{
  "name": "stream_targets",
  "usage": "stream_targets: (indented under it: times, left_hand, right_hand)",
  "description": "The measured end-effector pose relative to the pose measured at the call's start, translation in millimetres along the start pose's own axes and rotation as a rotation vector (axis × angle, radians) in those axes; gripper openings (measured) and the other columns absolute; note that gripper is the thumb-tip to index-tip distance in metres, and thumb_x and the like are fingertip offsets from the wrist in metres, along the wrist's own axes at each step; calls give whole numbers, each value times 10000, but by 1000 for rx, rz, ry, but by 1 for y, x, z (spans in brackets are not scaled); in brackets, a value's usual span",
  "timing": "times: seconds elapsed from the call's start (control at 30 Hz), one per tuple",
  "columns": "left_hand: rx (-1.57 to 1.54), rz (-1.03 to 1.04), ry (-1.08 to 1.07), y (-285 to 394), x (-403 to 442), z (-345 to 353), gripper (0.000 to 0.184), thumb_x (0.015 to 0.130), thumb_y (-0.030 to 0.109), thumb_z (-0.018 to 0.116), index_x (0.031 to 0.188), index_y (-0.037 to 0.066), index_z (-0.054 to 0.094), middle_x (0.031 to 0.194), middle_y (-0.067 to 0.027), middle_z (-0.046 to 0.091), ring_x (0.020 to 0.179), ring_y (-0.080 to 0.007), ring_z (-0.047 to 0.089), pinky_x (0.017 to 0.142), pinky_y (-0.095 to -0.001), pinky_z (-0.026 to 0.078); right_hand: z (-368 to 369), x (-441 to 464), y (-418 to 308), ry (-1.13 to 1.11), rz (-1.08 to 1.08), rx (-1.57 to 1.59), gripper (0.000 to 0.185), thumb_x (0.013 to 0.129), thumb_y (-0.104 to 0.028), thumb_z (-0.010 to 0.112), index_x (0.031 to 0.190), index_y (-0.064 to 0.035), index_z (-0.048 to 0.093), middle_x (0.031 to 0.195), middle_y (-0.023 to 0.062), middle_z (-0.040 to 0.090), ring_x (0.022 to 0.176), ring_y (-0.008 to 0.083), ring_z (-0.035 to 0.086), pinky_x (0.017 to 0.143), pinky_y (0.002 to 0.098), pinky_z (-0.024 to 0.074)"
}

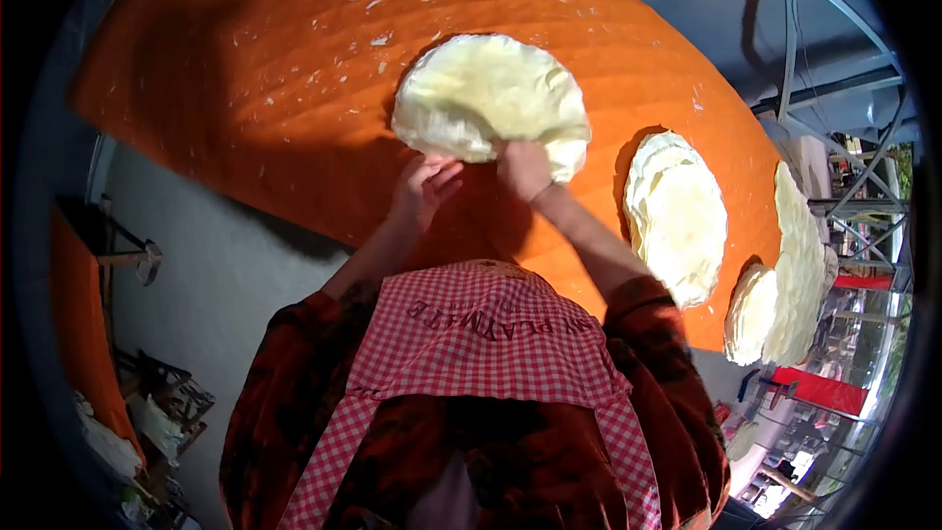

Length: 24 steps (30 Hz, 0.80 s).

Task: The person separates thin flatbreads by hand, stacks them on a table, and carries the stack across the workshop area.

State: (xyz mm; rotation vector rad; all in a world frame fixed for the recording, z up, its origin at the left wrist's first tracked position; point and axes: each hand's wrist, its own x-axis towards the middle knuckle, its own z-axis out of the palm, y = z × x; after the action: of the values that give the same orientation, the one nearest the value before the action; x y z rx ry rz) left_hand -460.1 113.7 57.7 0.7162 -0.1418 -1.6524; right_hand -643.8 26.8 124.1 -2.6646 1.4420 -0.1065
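A thick round stack of pale, thin flatbreads lies on the orange-covered table in front of me. Its near edge is uneven and partly folded up. My right hand is closed in a fist on that near edge, and its fingertips are hidden against the flatbreads. Just to the left, my left hand is at the same edge with its fingers bent and somewhat apart, the tips close to or touching the stack. I cannot make out anything held in it.
To the right stands another stack of flatbreads, with a smaller pile and a larger one beyond. Pale flakes are scattered over the orange table cover. Metal frame bars rise at the upper right.
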Motion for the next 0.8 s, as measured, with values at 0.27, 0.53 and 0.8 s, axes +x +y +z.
stream_targets:
  times: [0.27,0.53,0.8]
  left_hand:
    - [205,-21,176,38,2,-5,590,807,308,660,1292,84,413,1240,-88,500,1122,-267,494,898,-481,435]
    - [397,-6,272,9,29,-84,245,826,182,634,987,1,595,922,-90,620,849,-191,577,742,-321,471]
    - [691,108,383,20,12,-30,372,761,144,701,1054,-34,560,980,-98,608,895,-200,570,789,-331,464]
  right_hand:
    - [-241,56,61,-16,240,816,224,750,-148,672,882,32,690,872,104,698,696,191,636,654,353,517]
    - [-15,-19,187,-484,753,1501,573,792,-321,715,1250,-28,537,1184,103,597,1000,246,613,883,413,505]
    - [46,-71,153,-138,750,1950,413,939,-124,437,1324,20,479,1300,139,535,1131,243,553,957,374,467]
